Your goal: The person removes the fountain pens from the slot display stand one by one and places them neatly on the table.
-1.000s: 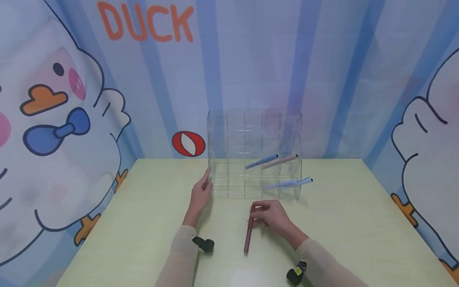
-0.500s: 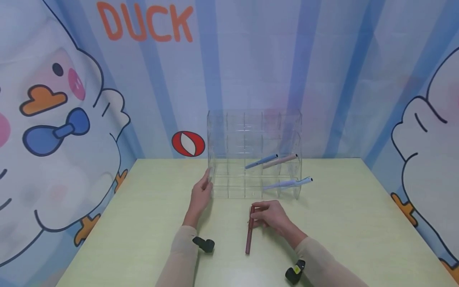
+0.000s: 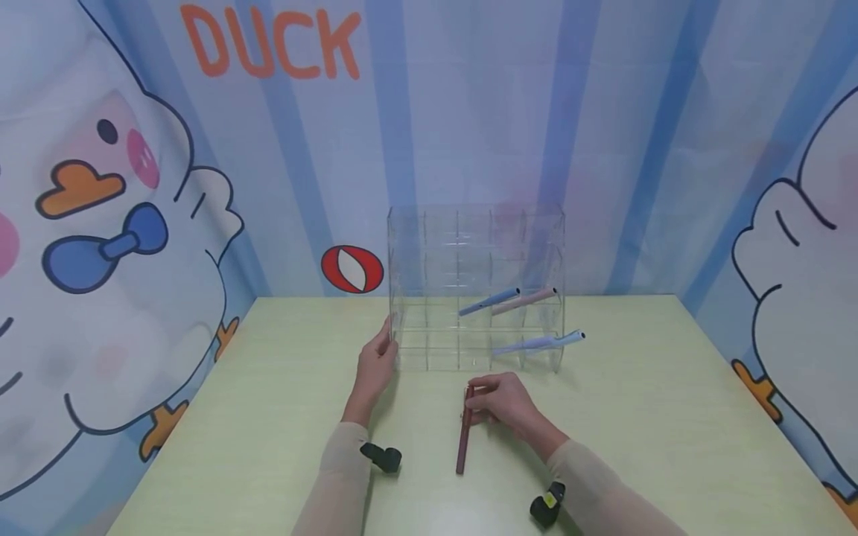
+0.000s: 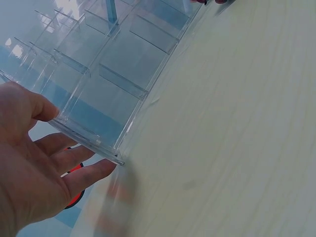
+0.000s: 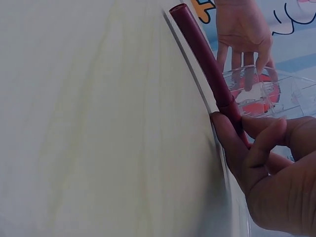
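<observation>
A clear acrylic pen rack (image 3: pixel 442 370) with rows of compartments stands upright at the table's back. My left hand (image 3: pixel 375 368) holds its left side edge, the thumb at the front edge and the fingers along the outer wall in the left wrist view. My right hand (image 3: pixel 509 406) pinches a dark red pen (image 3: pixel 462 447) near one end, between thumb and fingers. The pen's free end points toward me, in front of the rack. In the right wrist view, the dark red pen (image 5: pixel 202 54) slants close over the table, and the fingers hide its far end.
A blue pen (image 3: pixel 489 301) and a pinkish pen (image 3: pixel 526 301) lean in the rack's compartments. Lower down, light blue pens (image 3: pixel 539 343) stick out past its right side. A duck-print curtain (image 3: pixel 462 112) hangs right behind the pale table (image 3: pixel 268 417).
My right hand and the dark red pen have shifted slightly left, the pen's near end wavering a little. My left hand and the rack keep their places.
</observation>
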Motion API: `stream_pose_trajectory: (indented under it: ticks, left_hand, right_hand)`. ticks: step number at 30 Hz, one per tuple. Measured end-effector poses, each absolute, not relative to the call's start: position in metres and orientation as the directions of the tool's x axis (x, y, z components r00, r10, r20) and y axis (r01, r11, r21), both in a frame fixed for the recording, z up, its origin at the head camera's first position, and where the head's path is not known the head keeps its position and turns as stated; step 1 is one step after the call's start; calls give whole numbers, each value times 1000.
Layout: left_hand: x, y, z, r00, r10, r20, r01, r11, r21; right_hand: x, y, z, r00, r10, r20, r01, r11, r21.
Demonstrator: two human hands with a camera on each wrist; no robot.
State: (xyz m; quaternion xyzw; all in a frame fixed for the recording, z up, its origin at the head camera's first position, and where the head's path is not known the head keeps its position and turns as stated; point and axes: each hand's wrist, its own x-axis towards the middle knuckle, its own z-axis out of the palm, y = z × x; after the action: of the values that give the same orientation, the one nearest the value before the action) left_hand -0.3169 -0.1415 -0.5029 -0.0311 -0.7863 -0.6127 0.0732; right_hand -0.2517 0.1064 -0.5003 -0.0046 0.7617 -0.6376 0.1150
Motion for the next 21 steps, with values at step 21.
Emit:
stream_pose_trajectory:
  ticks: [21]
  left_hand:
    - [-318, -143, -504, -983, -44, 176, 162, 233, 959]
  right_hand:
    - [-255, 99, -501, -975, -153, -161, 127, 213, -969]
